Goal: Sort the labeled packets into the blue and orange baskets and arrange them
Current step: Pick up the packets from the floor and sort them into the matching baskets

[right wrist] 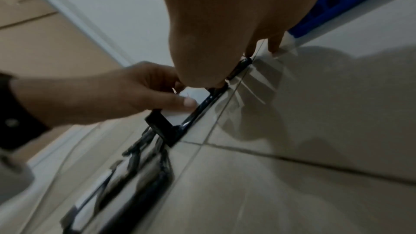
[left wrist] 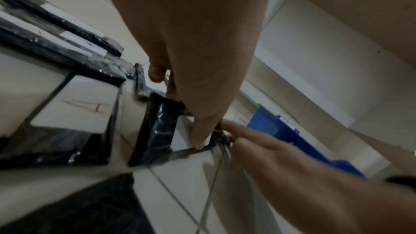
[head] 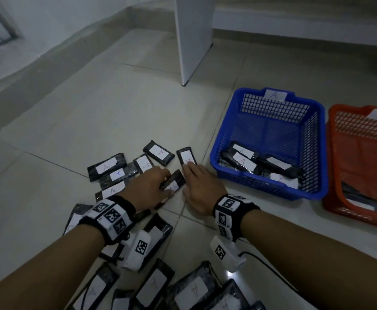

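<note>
Black packets with white labels marked A lie scattered on the tiled floor. My left hand (head: 168, 183) pinches one such packet (head: 174, 180), tilted up off the floor; in the left wrist view my thumb (left wrist: 199, 131) presses its white label (left wrist: 180, 134). Just right of it, my right hand (head: 189, 175) lies flat and low, its straight fingertips touching another A packet (head: 186, 157). The blue basket (head: 224, 124), tagged A, stands to the right with several packets (head: 242, 161) inside. Beside it, the orange basket (head: 360, 130) holds at least one packet (head: 362, 199).
More loose packets lie left of my hands (head: 106, 166) and behind them (head: 158, 152). A denser pile (head: 192, 291) sits close under my forearms. A white upright panel (head: 194, 41) stands on the floor behind the baskets, and a wall runs along the left.
</note>
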